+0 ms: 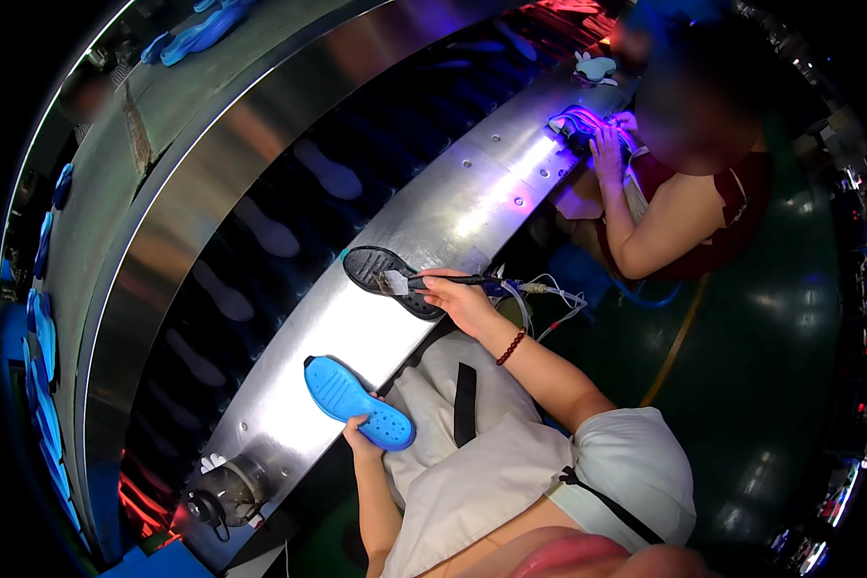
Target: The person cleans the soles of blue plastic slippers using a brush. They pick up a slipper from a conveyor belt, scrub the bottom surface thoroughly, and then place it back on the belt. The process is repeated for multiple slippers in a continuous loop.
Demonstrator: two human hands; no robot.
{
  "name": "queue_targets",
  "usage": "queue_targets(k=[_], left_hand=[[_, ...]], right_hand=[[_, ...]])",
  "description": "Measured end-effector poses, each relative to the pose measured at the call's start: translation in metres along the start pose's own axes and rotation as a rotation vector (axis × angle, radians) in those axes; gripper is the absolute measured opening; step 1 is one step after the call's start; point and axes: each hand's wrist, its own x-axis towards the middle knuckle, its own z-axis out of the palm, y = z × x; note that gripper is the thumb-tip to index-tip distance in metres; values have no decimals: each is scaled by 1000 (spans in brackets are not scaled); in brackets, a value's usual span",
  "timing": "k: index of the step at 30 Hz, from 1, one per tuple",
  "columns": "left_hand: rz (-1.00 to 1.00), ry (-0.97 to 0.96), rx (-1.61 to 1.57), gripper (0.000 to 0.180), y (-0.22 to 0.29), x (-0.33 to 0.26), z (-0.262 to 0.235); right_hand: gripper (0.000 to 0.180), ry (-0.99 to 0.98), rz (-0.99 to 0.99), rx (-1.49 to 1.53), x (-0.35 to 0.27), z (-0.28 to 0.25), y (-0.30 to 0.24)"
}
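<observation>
My left hand (358, 439) grips the lower edge of a blue shoe sole (342, 388), thumb on top. The sole lies tilted over the edge of the shiny metal table (294, 337), its ridged and dotted face up. In my right hand (464, 303) is a brush (453, 279) with a dark handle and pale bristles, with thin tubes near its rear end. Its bristles are over a black shoe sole (366, 262) farther along the table; whether they touch it I cannot tell. Part of the black sole is hidden by my right hand.
Beyond the table runs a dark conveyor (289, 188) carrying several pale soles. A clear-walled pot (231, 493) stands at the near left end. At the far right a co-worker (674, 202) handles a shoe (580, 125) in purple light. Thin tubes (549, 289) hang beside my right wrist.
</observation>
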Motion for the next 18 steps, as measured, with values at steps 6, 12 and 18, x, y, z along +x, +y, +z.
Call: queue_targets(k=[6, 12, 18], left_hand=[[-8, -79, -37, 56, -1, 0, -1], [66, -71, -117, 59, 4, -6, 21], [194, -264, 65, 67, 18, -17, 49]], right_hand=[[22, 18, 25, 37, 2, -6, 4], [20, 6, 34, -13, 2, -7, 2], [23, -114, -37, 7, -10, 1, -9]])
